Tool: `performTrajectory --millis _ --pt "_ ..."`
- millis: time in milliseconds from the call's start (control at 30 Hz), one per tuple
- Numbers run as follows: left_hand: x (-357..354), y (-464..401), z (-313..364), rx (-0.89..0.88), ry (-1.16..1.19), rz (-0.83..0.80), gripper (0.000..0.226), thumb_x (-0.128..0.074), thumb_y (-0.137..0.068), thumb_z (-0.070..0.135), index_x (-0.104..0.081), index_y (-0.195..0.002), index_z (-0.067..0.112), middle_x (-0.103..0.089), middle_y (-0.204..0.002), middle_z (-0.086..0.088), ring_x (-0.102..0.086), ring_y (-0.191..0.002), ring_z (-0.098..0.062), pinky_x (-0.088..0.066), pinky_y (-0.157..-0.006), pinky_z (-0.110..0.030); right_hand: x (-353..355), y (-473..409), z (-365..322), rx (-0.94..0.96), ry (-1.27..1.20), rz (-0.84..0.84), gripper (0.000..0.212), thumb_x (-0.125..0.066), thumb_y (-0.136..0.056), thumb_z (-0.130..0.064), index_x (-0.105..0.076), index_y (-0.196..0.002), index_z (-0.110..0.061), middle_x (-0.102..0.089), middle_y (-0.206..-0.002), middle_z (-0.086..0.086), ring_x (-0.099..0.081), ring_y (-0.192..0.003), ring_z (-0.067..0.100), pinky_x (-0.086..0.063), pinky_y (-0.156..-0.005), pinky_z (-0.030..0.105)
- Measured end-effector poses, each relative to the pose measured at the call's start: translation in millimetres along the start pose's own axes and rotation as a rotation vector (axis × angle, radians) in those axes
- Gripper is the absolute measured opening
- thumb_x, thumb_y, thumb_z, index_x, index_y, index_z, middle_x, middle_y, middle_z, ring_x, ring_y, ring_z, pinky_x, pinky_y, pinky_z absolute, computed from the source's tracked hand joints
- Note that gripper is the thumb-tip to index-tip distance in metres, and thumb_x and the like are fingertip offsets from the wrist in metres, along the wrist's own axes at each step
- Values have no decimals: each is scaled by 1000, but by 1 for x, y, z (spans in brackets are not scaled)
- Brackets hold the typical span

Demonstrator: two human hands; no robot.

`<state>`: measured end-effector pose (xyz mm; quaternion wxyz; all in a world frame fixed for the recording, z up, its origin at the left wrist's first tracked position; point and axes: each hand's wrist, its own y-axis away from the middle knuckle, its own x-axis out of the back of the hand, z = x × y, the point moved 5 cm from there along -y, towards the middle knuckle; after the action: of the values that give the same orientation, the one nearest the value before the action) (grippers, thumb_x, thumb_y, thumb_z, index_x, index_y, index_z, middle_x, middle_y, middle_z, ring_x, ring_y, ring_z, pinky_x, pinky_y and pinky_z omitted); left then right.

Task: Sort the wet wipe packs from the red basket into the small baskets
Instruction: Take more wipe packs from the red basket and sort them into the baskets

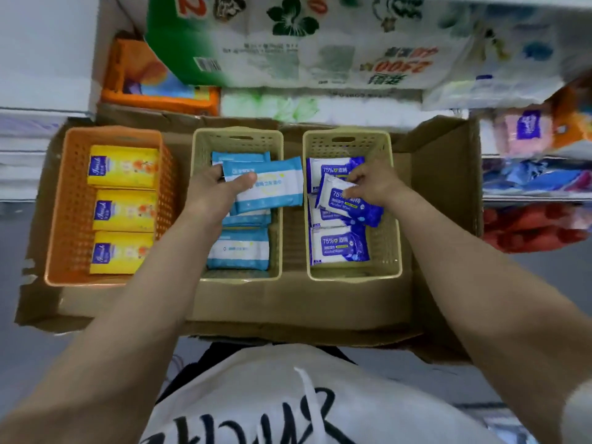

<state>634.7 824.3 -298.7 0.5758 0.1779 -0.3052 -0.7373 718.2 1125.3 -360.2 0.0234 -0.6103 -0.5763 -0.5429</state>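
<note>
Three small baskets stand in a cardboard tray. The orange basket (64,200) on the left holds three yellow packs (125,209). My left hand (214,190) grips a light blue and white wipe pack (272,187) over the middle beige basket (275,145), which holds more light blue packs (238,249). My right hand (374,182) pinches a dark blue alcohol wipe pack (349,205) over the right beige basket (390,238), where other dark blue packs (339,248) lie. The red basket is not in view.
The cardboard tray (298,302) has raised flaps, a tall one at the right (448,187). Behind it sit tissue and paper roll packages (320,52) and an orange package (153,81). Shelves with goods stand at the right (538,181).
</note>
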Motion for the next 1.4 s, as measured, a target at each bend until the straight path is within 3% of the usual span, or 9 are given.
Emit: performTrajectory --millis 200,533,667,767,867,933,1067,1267,1400 --pt "-10 -8 -13 36 19 21 30 -81 -79 25 -70 -107 17 -76 -98 2 -74 -88 -15 -59 -83 -39 -31 -19 -4 83 226 -131 46 -78 -81 -34 -69 -123 -16 -65 -126 5 -59 -115 23 -41 -90 26" --pt "-13 -6 -18 121 -4 -31 29 -80 -80 23 -69 -107 20 -76 -101 3 -73 -90 -13 -58 -86 -42 -43 3 -21 143 369 194 31 -74 -84 -28 -63 -109 -13 -64 -110 11 -53 -112 28 -51 -87 41" --pt "-8 -8 -13 111 -57 -92 28 -80 -80 23 -70 -106 22 -76 -98 5 -73 -90 -12 -58 -86 -40 1 20 -69 187 -85 517 24 -66 -89 -32 -69 -101 -11 -69 -102 4 -62 -101 22 -52 -83 37" --pt "-2 -8 -6 83 -49 -160 32 -80 -80 21 -70 -110 18 -76 -100 2 -73 -92 -16 -58 -84 -39 9 31 -132 320 -287 192 27 -72 -84 -39 -69 -104 -21 -69 -94 -11 -65 -89 6 -53 -81 25" --pt "12 -10 3 18 9 -207 32 -79 -80 19 -70 -111 16 -76 -99 0 -74 -91 -17 -59 -72 -31 -12 39 -172 394 81 -166 37 -75 -83 -41 -68 -114 -22 -68 -103 -8 -64 -94 10 -51 -83 28" --pt "30 -15 6 -21 40 -139 25 -76 -83 18 -70 -106 16 -76 -100 -3 -73 -88 -16 -58 -67 -26 -16 34 -179 378 80 -139 33 -77 -83 -35 -70 -111 -20 -68 -101 -5 -62 -93 13 -47 -78 28" --pt "86 -29 2 -153 -182 248 30 -73 -86 25 -64 -114 20 -69 -105 4 -65 -95 -11 -53 -77 -26 -10 21 -176 261 -116 125 25 -76 -84 -29 -72 -107 -21 -60 -89 -12 -55 -84 7 -38 -71 23" --pt "92 -47 -24 -122 -463 75 42 -71 -88 20 -58 -128 17 -64 -115 3 -57 -103 -12 -49 -87 -30 -83 4 -193 267 138 -126 42 -74 -86 -31 -66 -125 -17 -62 -128 4 -58 -114 20 -47 -93 28" --pt "93 -55 -33 -145 -479 55 41 -70 -88 18 -58 -127 19 -58 -103 6 -52 -96 -10 -52 -84 -33 -119 -9 -193 216 251 -106 45 -68 -91 -33 -59 -133 -19 -56 -137 4 -54 -123 23 -43 -92 28"
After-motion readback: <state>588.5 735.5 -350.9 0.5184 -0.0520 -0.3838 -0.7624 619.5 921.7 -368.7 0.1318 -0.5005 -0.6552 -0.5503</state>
